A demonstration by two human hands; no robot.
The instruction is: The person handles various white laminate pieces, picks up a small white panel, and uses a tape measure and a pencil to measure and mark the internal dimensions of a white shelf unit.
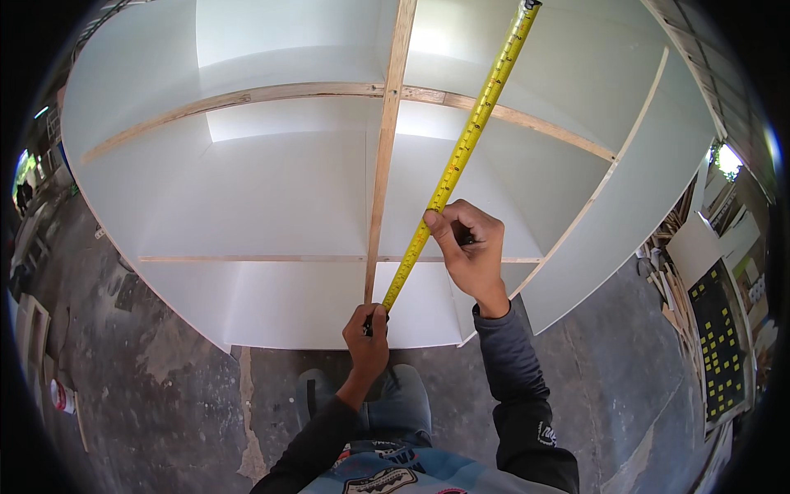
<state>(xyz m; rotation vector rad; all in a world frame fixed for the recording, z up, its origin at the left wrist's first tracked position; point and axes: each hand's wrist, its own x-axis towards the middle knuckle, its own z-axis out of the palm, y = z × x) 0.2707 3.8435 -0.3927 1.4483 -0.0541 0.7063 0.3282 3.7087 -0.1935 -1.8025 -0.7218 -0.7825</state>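
Observation:
A yellow tape measure (477, 123) is drawn out on a slant, its metal end tip at the top of the view. My left hand (367, 339) is closed around its lower end; the fingers mostly hide the case. Further up, my right hand (479, 257) pinches the yellow blade between thumb and fingers. Something small and dark shows inside the curled right fingers, too hidden to name. Behind the blade stands a large white shelving unit (288, 185) with bare wood front edges. Its upright wooden divider (383, 165) runs just left of the tape.
Grey, stained concrete floor (164, 395) lies around the unit. On the right are stacked boards and a dark panel with yellow squares (717, 342). A white and red tub (62, 397) sits at the far left, near a wooden frame (31, 329).

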